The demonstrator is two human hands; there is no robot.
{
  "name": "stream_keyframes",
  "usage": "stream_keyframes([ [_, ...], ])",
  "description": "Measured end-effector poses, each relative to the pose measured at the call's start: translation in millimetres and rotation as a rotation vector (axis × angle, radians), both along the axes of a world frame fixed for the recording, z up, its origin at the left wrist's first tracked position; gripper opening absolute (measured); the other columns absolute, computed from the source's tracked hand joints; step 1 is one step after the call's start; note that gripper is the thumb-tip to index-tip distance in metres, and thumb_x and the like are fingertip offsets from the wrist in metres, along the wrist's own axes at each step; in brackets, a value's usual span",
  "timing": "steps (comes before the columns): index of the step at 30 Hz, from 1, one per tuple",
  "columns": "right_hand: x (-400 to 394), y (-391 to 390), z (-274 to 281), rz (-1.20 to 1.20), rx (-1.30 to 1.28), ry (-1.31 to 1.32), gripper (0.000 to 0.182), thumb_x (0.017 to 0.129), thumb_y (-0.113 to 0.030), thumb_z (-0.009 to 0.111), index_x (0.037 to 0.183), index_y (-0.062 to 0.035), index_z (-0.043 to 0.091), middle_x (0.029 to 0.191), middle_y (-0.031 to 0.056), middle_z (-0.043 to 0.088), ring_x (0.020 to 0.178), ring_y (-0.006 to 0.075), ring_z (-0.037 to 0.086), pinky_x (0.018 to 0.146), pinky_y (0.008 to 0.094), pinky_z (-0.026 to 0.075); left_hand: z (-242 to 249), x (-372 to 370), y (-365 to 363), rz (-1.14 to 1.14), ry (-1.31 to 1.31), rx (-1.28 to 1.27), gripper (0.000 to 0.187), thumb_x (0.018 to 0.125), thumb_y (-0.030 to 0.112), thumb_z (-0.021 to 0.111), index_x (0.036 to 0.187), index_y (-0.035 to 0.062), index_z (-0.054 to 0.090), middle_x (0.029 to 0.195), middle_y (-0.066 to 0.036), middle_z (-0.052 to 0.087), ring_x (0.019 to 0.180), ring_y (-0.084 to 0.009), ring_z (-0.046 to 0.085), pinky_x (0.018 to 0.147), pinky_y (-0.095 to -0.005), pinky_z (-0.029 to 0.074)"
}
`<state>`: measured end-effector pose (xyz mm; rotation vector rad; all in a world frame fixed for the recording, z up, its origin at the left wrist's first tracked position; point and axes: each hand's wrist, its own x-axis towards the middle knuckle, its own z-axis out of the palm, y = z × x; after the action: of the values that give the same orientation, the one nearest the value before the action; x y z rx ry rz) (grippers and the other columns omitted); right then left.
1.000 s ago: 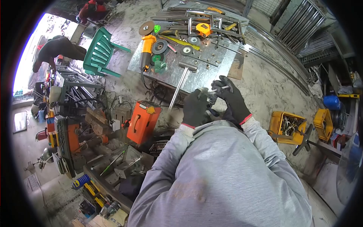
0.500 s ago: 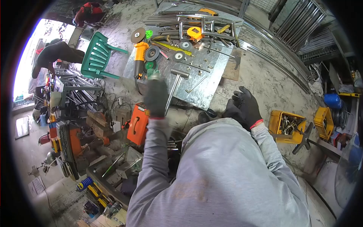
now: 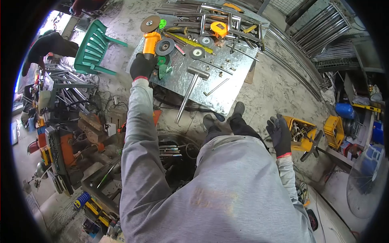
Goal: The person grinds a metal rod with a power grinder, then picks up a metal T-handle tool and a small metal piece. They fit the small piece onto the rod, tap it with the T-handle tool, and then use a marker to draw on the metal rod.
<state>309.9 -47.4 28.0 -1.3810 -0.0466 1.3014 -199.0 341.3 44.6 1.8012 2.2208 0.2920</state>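
On the left part of the metal table, my left hand (image 3: 144, 67) in a dark glove is closed around the rear body of a yellow angle grinder (image 3: 151, 41). A brown disc (image 3: 150, 24) is fitted at the grinder's head. Near that hand lie a grey grinding disc (image 3: 165, 47), a green disc (image 3: 162, 60) and a crumpled green piece (image 3: 165, 71). A steel hammer (image 3: 190, 89) rests farther right, its handle over the table's near edge. My right hand (image 3: 279, 133), also gloved, hangs with fingers apart and nothing in it, beside a yellow crate (image 3: 310, 128) of metal parts.
The metal table (image 3: 219, 95) also bears an orange tape measure (image 3: 219, 29), a hex key (image 3: 216, 87) and several steel bars. A green chair (image 3: 90, 50) stands to the left, with a bending person (image 3: 50, 48) beyond it. Tools and scrap crowd the lower left.
My left hand has moved from near the hammer up and left onto the grinder, and closed around it. My right hand has dropped rightward toward the yellow crate. The view has shifted.
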Motion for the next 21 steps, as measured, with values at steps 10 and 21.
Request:
stream_keyframes([
  [10, -24, -27, 30, 0.043, 0.108, 0.028, 0.061, 0.109, -0.044, 0.064, 0.153, -0.0054, 0.049, 0.134, 0.0112, 0.064, 0.122, 0.0275, 0.064, 0.105, 0.0446, 0.051, -2, -50, -47, 0.026, -1.219, -0.057, 0.037, 0.102, 0.038, 0.070, 0.116, 0.0039, 0.073, 0.089, 0.000, 0.067, 0.072, -0.0114, 0.064, 0.061, -0.0276, 0.049],
  [21, -97, 72, 106, 0.783, 0.197, 0.088, 0.049, 0.111, -0.040, 0.056, 0.144, -0.0034, 0.055, 0.130, 0.0120, 0.070, 0.120, 0.0260, 0.070, 0.107, 0.0440, 0.056, 84, 84, -310, -0.422, -1.157, 0.075, 0.028, 0.106, 0.025, 0.064, 0.117, -0.0008, 0.068, 0.107, -0.012, 0.073, 0.090, -0.0201, 0.073, 0.080, -0.0323, 0.059],
])
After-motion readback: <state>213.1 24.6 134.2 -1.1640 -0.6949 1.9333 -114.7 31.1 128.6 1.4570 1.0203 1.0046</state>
